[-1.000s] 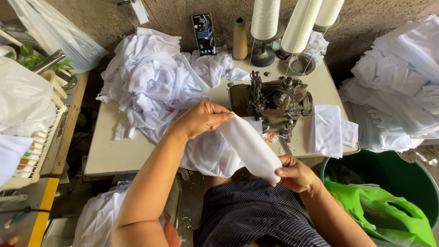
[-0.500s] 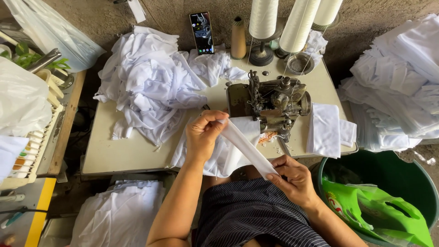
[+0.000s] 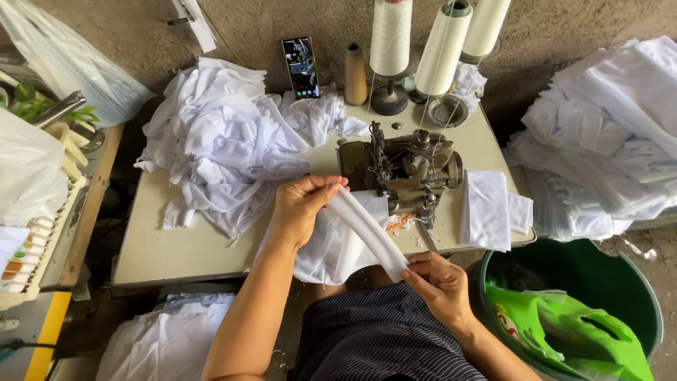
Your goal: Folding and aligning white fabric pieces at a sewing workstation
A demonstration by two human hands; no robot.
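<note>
- A cream table (image 3: 176,247) is standing on a concrete floor, carrying a sewing machine (image 3: 412,169) at centre.
- Left hand (image 3: 300,208) fingers are pinching the folded white strip's (image 3: 367,229) upper end.
- Right hand (image 3: 441,282), at 5 o'clock, is gripping its lower end.
- White fabric pile (image 3: 218,144) is lying at 10 o'clock.

Three white thread cones (image 3: 442,48), one tan spool (image 3: 355,74), one sewing machine (image 3: 409,169), one phone (image 3: 300,67), one green tub (image 3: 638,289)

Both forearms are bare, with no sleeves showing at the bottom centre of the frame. The left hand (image 3: 300,208) and right hand (image 3: 438,282) wear no gloves, rings or watch that I can see. Across the lap lies a dark garment (image 3: 384,339) with thin pale pinstripes, lightly creased.
</note>
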